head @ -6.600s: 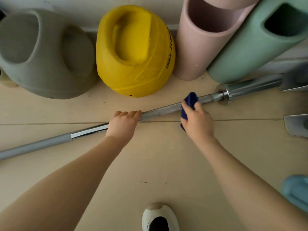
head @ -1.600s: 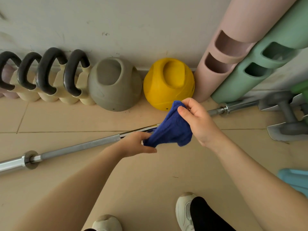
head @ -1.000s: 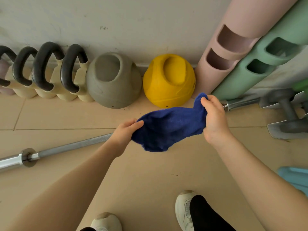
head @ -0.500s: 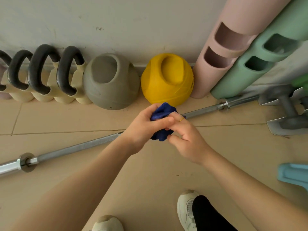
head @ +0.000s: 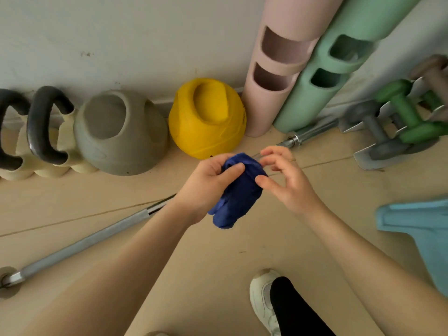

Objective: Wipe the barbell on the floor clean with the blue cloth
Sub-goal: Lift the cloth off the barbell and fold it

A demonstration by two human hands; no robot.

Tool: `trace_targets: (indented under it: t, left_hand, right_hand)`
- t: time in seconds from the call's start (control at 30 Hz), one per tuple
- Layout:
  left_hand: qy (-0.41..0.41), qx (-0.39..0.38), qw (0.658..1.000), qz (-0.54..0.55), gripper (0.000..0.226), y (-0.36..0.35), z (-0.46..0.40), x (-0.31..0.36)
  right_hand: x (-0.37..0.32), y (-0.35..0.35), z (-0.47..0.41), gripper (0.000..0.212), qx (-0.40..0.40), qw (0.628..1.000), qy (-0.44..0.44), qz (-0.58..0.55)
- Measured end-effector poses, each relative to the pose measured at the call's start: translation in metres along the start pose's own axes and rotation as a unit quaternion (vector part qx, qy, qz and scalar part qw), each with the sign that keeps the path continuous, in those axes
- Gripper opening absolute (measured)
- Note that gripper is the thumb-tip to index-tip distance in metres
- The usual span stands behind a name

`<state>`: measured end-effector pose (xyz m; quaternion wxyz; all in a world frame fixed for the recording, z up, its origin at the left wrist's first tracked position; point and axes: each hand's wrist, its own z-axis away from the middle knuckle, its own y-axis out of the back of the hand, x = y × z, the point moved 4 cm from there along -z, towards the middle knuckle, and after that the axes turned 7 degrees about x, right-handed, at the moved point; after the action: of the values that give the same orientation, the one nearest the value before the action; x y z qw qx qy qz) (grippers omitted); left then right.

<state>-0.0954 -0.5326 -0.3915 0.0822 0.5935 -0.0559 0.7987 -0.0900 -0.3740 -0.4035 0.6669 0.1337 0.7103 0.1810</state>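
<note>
— Blue cloth (head: 238, 192), bunched into a wad, sits up in the air between both hands, above the floor (head: 206, 251). Who has it?

— The left hand (head: 206, 187) grips it: fingers curled round the top of the wad, thumb pressed across its front. The right hand (head: 283, 180) has its fingers loosely spread, with the thumb tip and one fingertip touching the cloth's right edge; whether they actually pinch it I cannot tell.

— And the barbell (head: 97, 238)?

— Lying on the floor, running diagonally from a collar at the lower left up to a second collar at the upper right. Its middle stretch is hidden behind the hands, the cloth and the left forearm. The cloth is not touching it.

— What stands around it?

— Along the wall (head: 121, 32), beyond the bar: two cream kettlebells (head: 65, 146) with dark handles, one grey soft weight (head: 121, 134), one yellow soft weight (head: 207, 117). Then two foam tubes leaning on the wall, one pink (head: 278, 57) and one green (head: 339, 57), each showing two cut-out holes. The green one's foot stands just beside the bar's far end.

— Further right?

— A rack of dumbbells (head: 400, 124), blurred; I make out green ones and a grey one, no sure count. One light blue object (head: 424, 229) lies at the right edge. One white shoe (head: 263, 299) with a black trouser leg shows at the bottom.
</note>
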Motion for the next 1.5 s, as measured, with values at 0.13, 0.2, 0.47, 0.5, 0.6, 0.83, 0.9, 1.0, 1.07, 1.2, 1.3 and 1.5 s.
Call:
trace_targets:
  t: [0.13,0.2,0.47,0.5,0.6,0.83,0.9,1.0,1.07,1.2,1.3,1.5]
  left_hand:
    - [-0.001,0.011,0.999,-0.045,0.028,-0.031,-0.012,0.051]
    - [0.011,-0.004,0.998,-0.069,0.032,-0.051,-0.008,0.086]
    - [-0.01,-0.064,0.971,-0.228,0.028,-0.134,0.037,0.23]
    - [-0.032,-0.094,0.959,-0.265,0.024,-0.145,0.044,0.249]
    - [-0.058,-0.205,0.934,-0.288,0.017,-0.191,0.073,0.31]
    - [0.034,-0.227,0.959,-0.165,0.027,-0.31,0.107,0.37]
    - [0.072,-0.2,0.969,-0.125,0.031,-0.343,0.109,0.373]
    - [0.097,-0.209,0.966,-0.113,0.03,-0.393,0.11,0.37]
    - [0.094,-0.221,0.963,-0.122,0.03,-0.428,0.11,0.374]
    - [0.059,-0.26,0.959,-0.097,0.034,-0.503,0.113,0.404]
    - [0.037,-0.275,0.957,-0.081,0.039,-0.548,0.112,0.429]
    - [0.024,-0.318,0.932,-0.17,0.031,-0.574,0.097,0.39]
  right_hand:
    - [-0.012,0.037,0.006,0.026,-0.075,0.994,-0.062,-0.056]
    - [-0.028,0.067,0.012,0.016,-0.073,0.988,-0.119,-0.064]
    - [-0.152,0.239,0.078,0.016,0.094,0.977,-0.108,0.157]
    - [-0.168,0.258,0.091,0.02,0.079,0.974,-0.105,0.186]
    - [-0.211,0.323,0.128,0.037,0.085,0.953,-0.145,0.253]
    - [-0.232,0.445,0.184,0.03,0.25,0.926,-0.283,0.021]
    - [-0.228,0.465,0.195,0.017,0.311,0.868,-0.304,-0.239]
    - [-0.218,0.507,0.22,0.025,0.336,0.813,-0.324,-0.348]
    - [-0.21,0.538,0.236,0.02,0.354,0.819,-0.34,-0.296]
    - [-0.204,0.604,0.253,0.014,0.463,0.779,-0.313,-0.284]
    - [-0.204,0.64,0.257,0.012,0.501,0.756,-0.26,-0.33]
    - [-0.164,0.637,0.276,0.01,0.496,0.737,-0.299,-0.348]
